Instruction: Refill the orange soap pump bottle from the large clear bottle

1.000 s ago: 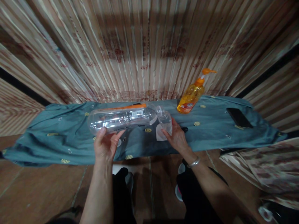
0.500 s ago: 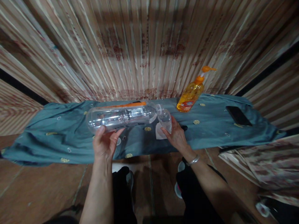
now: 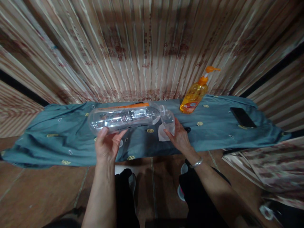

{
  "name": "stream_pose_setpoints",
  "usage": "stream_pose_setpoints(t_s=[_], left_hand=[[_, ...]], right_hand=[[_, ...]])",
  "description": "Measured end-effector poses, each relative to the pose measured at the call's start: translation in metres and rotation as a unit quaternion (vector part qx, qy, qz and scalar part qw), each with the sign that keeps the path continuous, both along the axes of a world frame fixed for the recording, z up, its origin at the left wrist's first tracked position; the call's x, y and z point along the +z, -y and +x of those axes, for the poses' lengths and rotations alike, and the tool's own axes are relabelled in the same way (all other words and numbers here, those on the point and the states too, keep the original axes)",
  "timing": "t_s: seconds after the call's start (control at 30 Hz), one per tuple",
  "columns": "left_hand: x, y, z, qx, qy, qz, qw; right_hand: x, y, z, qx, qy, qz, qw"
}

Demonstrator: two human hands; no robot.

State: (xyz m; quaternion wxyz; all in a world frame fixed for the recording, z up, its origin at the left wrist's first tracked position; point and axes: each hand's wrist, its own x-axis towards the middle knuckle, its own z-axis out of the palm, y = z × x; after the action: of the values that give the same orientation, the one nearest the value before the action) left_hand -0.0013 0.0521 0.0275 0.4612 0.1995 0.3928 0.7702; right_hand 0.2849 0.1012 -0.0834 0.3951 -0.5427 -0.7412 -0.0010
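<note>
My left hand holds a large clear plastic bottle from below, tipped on its side with its neck to the right. The neck meets a small clear glass that my right hand grips, tilted toward the bottle. Both are held just above a teal cloth spread over a low table. A white paper scrap lies on the cloth under the glass. An orange strip shows behind the bottle.
An orange pump bottle of liquid soap stands at the back right of the cloth. A black phone lies near the right end. Striped curtains hang behind. My legs and shoes show below on a brown tiled floor.
Almost nothing has moved: the bottle and glass stay mouth to mouth, and the view has shifted only slightly.
</note>
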Motion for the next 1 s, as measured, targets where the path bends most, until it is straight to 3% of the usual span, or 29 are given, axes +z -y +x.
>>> stream_pose_setpoints(t_s=[0.5, 1.0], left_hand=[[0.0062, 0.0005, 0.0051, 0.001, 0.022, 0.003, 1.000], [0.0031, -0.0010, 0.0029, -0.001, 0.009, 0.008, 1.000]], right_hand=[[-0.0011, 0.0004, -0.0007, -0.005, 0.003, 0.001, 1.000], [-0.0007, -0.0008, -0.0009, -0.010, 0.002, 0.010, 1.000]])
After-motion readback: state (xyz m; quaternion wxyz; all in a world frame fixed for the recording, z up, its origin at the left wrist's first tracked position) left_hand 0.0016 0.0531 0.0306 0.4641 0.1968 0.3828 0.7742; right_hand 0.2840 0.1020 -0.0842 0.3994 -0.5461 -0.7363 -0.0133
